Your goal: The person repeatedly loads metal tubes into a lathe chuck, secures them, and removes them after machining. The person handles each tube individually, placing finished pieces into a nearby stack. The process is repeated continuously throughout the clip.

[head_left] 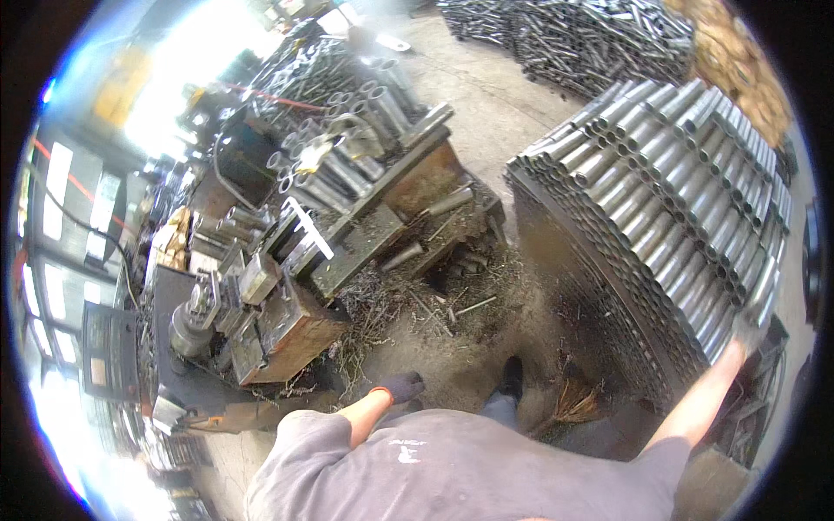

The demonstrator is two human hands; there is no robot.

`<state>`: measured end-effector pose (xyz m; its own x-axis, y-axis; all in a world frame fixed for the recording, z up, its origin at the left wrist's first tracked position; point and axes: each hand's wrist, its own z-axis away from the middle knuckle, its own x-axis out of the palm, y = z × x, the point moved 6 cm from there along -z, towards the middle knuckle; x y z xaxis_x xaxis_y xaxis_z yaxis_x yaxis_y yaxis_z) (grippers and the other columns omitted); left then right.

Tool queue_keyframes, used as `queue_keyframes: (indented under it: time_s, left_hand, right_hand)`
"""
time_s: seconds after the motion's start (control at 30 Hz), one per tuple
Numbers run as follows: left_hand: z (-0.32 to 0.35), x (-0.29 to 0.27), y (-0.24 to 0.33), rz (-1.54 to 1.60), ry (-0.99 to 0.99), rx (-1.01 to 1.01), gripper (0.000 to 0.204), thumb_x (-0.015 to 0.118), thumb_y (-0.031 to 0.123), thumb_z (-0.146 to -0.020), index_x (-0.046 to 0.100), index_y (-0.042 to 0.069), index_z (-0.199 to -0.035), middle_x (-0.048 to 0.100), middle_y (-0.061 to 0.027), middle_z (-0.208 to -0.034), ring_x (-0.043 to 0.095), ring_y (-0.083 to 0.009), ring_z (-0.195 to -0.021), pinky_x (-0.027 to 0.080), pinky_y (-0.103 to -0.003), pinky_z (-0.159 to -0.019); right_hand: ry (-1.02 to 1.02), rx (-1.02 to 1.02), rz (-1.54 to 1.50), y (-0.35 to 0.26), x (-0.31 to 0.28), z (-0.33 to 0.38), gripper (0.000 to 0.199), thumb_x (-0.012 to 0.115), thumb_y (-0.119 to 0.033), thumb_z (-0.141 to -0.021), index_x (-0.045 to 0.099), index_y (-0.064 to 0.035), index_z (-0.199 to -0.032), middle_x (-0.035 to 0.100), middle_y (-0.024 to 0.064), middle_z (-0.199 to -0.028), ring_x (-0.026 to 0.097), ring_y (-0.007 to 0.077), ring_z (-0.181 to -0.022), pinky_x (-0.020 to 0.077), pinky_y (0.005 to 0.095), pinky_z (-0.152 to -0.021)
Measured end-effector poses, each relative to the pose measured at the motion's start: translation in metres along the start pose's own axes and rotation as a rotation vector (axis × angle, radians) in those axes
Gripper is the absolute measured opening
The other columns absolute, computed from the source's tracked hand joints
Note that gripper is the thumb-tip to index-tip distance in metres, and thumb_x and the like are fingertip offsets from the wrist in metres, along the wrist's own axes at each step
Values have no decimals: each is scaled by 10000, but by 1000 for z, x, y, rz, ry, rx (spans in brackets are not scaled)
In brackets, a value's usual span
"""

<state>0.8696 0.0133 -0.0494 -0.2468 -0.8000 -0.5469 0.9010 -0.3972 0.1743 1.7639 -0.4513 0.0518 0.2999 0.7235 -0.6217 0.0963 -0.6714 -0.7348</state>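
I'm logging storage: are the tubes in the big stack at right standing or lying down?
Lying down: the metal tubes show their long sides along the top, with open round ends facing sideways.

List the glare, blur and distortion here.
Head view: glare washes out the upper left; head view: the right hand is blurred against the tube stack, the left hand clearer; head view: fisheye distortion bows the stack's lower edge, and the corners go black.

A metalworking workshop.
Indicative features: stacked metal pipes, a heavy, grimy machine, metal shavings strewn on the concrete floor, and a large heap of metal pieces.
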Motion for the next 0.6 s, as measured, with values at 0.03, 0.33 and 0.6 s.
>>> queue_keyframes:
  time_s: [0.03,0.33,0.6]
  left_hand:
    - [-2,-2,6,25,15,45,533,551,473,-1028,659,93,-1387,670,-177,-1418,633,-381,-1303,482,-451,-1109]
    - [27,-47,14,381,214,139,664,595,522,-1009,514,119,-1531,625,-209,-1478,591,-400,-1368,466,-456,-1143]
    - [153,-79,-94,412,786,328,665,745,458,-933,548,168,-1498,649,-186,-1451,626,-381,-1327,502,-465,-1096]
  right_hand:
    - [19,11,-182,-8,-13,25,568,596,-396,-1031,586,-28,-1464,612,173,-1410,595,281,-1219,452,388,-988]
    - [-854,116,-638,-245,14,374,511,684,-413,-1001,700,-4,-1307,786,163,-999,753,223,-687,537,286,-490]
    - [-1447,-1502,-487,-479,46,823,190,838,-345,-843,819,-179,-934,744,86,-786,718,323,-675,584,408,-626]
